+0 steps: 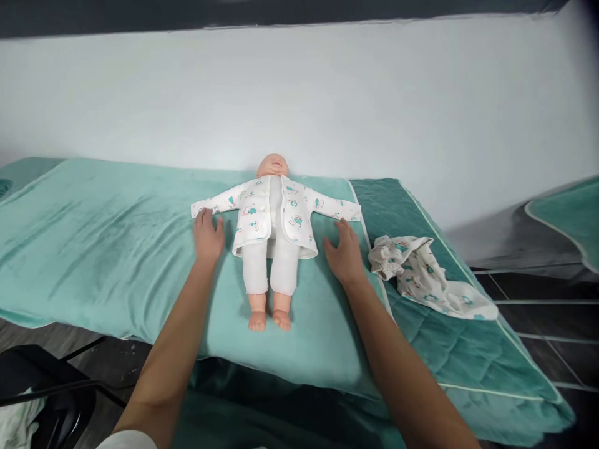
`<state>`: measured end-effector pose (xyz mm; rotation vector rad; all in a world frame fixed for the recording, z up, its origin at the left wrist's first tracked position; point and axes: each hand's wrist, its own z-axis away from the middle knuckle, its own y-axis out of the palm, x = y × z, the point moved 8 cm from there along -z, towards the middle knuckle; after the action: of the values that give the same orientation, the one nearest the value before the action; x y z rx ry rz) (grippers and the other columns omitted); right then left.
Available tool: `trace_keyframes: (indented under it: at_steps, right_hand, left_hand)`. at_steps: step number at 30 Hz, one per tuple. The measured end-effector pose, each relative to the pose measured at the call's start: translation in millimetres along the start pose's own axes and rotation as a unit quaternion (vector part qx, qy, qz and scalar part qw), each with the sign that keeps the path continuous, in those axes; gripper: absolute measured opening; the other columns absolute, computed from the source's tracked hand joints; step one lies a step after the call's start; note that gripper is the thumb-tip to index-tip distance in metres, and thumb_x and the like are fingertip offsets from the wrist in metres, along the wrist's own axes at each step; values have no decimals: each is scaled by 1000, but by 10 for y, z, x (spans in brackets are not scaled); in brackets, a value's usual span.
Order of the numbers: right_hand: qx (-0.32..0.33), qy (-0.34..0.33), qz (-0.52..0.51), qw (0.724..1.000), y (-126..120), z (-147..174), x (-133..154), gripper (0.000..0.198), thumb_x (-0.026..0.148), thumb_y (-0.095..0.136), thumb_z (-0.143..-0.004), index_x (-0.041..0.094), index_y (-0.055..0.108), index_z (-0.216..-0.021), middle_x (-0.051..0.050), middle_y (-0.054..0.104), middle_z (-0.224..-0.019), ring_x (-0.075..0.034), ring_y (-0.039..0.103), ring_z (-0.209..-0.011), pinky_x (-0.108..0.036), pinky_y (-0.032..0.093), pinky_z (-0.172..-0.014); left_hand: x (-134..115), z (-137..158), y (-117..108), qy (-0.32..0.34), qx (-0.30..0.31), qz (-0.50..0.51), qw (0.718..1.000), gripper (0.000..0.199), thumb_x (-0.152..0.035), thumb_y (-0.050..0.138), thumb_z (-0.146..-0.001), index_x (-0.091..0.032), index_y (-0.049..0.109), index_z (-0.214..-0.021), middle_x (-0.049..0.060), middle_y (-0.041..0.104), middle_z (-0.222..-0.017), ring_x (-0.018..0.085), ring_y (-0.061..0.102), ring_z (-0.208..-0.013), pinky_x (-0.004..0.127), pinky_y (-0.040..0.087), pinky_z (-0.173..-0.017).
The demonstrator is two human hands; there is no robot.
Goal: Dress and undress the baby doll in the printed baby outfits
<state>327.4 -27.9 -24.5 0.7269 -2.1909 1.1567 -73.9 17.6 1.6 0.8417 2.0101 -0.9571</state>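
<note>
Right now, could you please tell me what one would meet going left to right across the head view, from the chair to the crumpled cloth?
Chair, left hand, doll's head, right hand, crumpled cloth.

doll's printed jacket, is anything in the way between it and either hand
Nothing visible is. The left hand is at one sleeve of the jacket, the right hand at the other; the crumpled printed garment lies to the right of both.

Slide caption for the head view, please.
Left hand and right hand at the sleeve cuffs of an open printed jacket on a baby doll, a crumpled printed garment alongside.
</note>
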Motion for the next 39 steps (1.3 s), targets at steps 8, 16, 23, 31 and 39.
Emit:
trace_keyframes:
  at_steps: [8, 16, 23, 31, 39]
  right_hand:
    - [6, -86, -14, 996, -305, 544, 601, 37, 28, 57, -93, 24, 57, -130, -15, 58, -140, -29, 53, -134, -53, 41, -116]
    - [-21, -58, -100, 993, 158, 368, 1027, 13, 30, 52, -97, 25, 62, -102, -6, 63, -100, -22, 61, -93, -40, 52, -87]
    - [-106, 154, -363, 913, 191, 278, 534, 20, 39, 70, -84, 24, 56, -84, 7, 55, -69, -12, 53, -62, -27, 48, -65]
    - [-102, 261, -498, 821, 222, 364, 301, 30, 27, 75, -70, 24, 56, -93, 10, 58, -63, -10, 56, -56, -23, 52, -59]
    - [-161, 163, -286, 930, -74, 557, 451, 44, 28, 70, -78, 24, 51, -117, 4, 59, -87, -14, 59, -80, -30, 51, -79]
  left_hand:
    - [-684, 728, 28, 144, 173, 47, 973, 32, -32, 59, -94, -24, 65, -124, 11, 61, -139, 26, 54, -134, 45, 37, -120]
    - [-726, 696, 90, 145, 138, 53, 978, 21, -27, 58, -92, -23, 66, -111, 9, 64, -117, 23, 60, -111, 36, 49, -98]
    - [-278, 569, -37, -64, 76, 150, 984, 27, -36, 54, -96, -21, 59, -74, -2, 55, -69, 14, 51, -69, 25, 43, -69]
    - [7, 541, -71, -139, 13, 219, 966, 20, -38, 54, -94, -20, 55, -84, -1, 57, -81, 14, 56, -74, 27, 50, -71]
    - [-537, 674, -250, 127, -27, -33, 991, 32, -14, 57, -86, -20, 59, -118, 15, 55, -135, 29, 47, -133, 48, 38, -114]
